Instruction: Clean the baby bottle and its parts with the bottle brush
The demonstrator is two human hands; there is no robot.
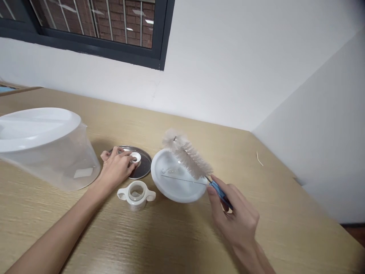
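Note:
My right hand (pixel 238 217) grips the blue handle of a bottle brush (pixel 189 156), its pale bristles tilted up to the left over a white bowl (pixel 162 190). A thin straight wire (pixel 182 179) also runs leftward from these fingers, above the bowl. Clear liquid shows inside the bowl. On a round metal tray (pixel 145 167), my left hand (pixel 118 165) has its fingers closed on a small white ring (pixel 136 157). Below that hand stands a small clear bottle with a white two-handled collar (pixel 137 198), its top uncovered.
A large translucent container with a white lid (pixel 42 129) is at the left of the wooden table (pixel 128 247). A short pale strip (pixel 259 158) lies to the right. Behind the table rise a white wall (pixel 228 76) and a dark-framed window (pixel 162 45).

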